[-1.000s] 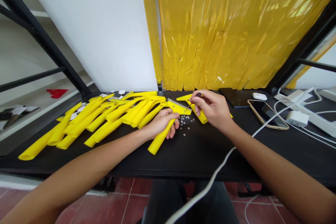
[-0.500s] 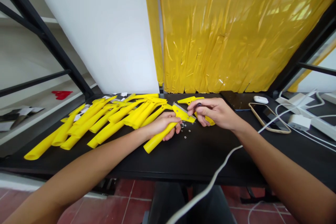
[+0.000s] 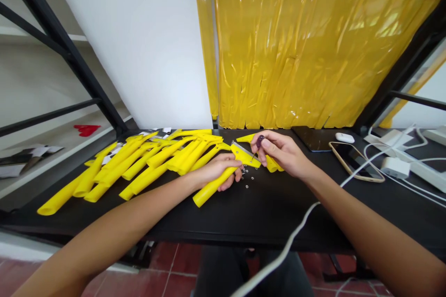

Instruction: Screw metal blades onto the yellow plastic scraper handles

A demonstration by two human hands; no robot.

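Observation:
My left hand (image 3: 223,170) is wrapped round the neck of a yellow plastic scraper (image 3: 213,188), its round handle pointing toward me. A flat metal strip lies along the scraper's wide head. In my right hand (image 3: 284,151) is a small screwdriver (image 3: 260,141) with a dark purple handle; its thin shaft slants down to the scraper head. Whether the tip sits in a screw is too small to tell. Several small metal nuts (image 3: 247,178) are scattered on the black table just beside the head. Behind my right hand, another yellow scraper (image 3: 245,138) is partly hidden.
A pile of yellow scrapers (image 3: 149,158) covers the table's left side. To the right are a phone (image 3: 357,161), a white earbud case (image 3: 344,138), a dark tablet (image 3: 311,138), a charger (image 3: 396,167) and a power strip. A white cable (image 3: 296,225) crosses in front of my right forearm.
My right hand has tilted the screwdriver more upright, so its handle and shaft show more clearly over the scraper head. The left hand keeps its hold; the view has shifted slightly.

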